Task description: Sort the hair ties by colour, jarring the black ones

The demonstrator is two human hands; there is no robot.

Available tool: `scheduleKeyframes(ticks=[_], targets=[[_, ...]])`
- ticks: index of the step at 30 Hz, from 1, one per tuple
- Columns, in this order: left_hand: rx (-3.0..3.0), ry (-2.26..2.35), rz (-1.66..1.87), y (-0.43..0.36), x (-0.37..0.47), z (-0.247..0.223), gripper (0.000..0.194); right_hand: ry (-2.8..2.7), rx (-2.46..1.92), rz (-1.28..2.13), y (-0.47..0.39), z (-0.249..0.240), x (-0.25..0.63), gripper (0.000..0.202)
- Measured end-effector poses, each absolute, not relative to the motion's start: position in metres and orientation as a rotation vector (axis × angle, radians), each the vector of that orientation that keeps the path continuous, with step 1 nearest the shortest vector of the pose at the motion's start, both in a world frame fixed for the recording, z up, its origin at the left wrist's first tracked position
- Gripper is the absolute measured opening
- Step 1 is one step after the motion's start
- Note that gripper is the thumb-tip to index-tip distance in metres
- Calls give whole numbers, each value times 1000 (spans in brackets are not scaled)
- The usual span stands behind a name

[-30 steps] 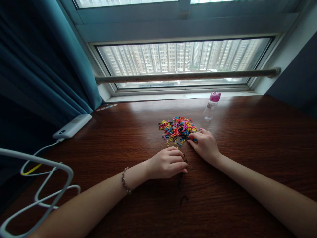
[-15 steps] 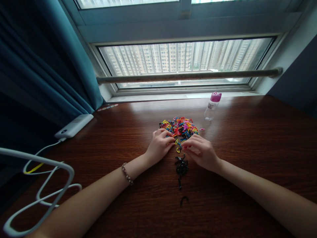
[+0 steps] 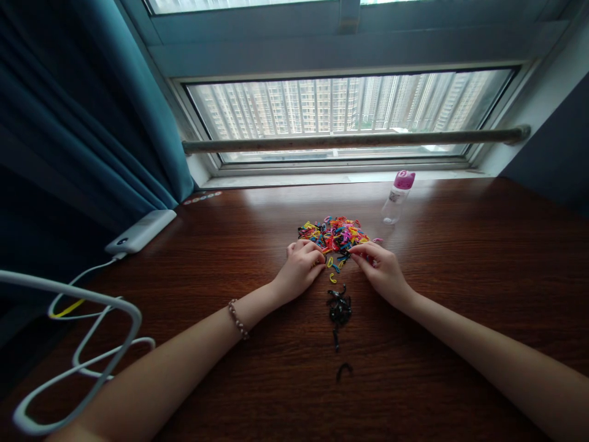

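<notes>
A pile of small multicoloured elastic hair bands (image 3: pixel 338 233) lies on the brown wooden table. At its front left edge rests my left hand (image 3: pixel 301 267), fingers curled and thumb close to the fingertips; what they hold, if anything, is hidden. My right hand (image 3: pixel 381 270) is at the pile's front right edge, thumb and forefinger pinched together at a black elastic hair band. Between the hands lie a few loose yellow and blue bands (image 3: pixel 332 278). Nearer me sits a small heap of black hair bands (image 3: pixel 339 308), with a single curved black band (image 3: pixel 343 371) below it.
A clear bottle with a pink cap (image 3: pixel 397 199) stands behind the pile to the right. At the left are a white power bank (image 3: pixel 142 231) and looped white cable (image 3: pixel 78 368). A blue curtain (image 3: pixel 151 123) and a window with a rail (image 3: pixel 359 141) border the table.
My right hand has drawn back slightly to the right and up to the pile's edge, its fingers closing into a pinch. The left hand stays nearly in place.
</notes>
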State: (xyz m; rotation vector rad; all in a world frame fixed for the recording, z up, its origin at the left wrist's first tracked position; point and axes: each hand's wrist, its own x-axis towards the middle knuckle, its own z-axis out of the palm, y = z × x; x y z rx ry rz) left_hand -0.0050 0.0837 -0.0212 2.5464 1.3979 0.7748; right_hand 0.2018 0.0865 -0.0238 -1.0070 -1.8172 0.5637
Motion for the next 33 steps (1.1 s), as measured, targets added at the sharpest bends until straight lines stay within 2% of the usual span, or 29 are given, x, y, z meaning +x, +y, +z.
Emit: scheduleKeyframes(ticks=[4,7,10,13,17,22,28,33], targets=[[2544,1377,861,82,-4,-20,6,-1838,-922,680,79,-15,201,11],[2488,1372,983,83,-6,-21,3,-2087,-663,827,70,-6,199,11],[2420,1323,1096,84,-7,-23,4,-2299,-455,834,65,-4,198,11],[2399,1144,1121,81,-7,-22,8,-2223,-611,664,72,-9,201,13],[2609,756,889,69,-1,-18,14,-2014,-978,368,90,-23,209,15],[2861,372,616,52,8,-11,20,-2096,-1065,319,100,-34,211,29],[2878,270,521,48,10,-13,26,-2247,-1030,247,98,-36,211,34],[2751,369,724,51,7,-14,24,-2246,-1049,224,99,-37,213,39]])
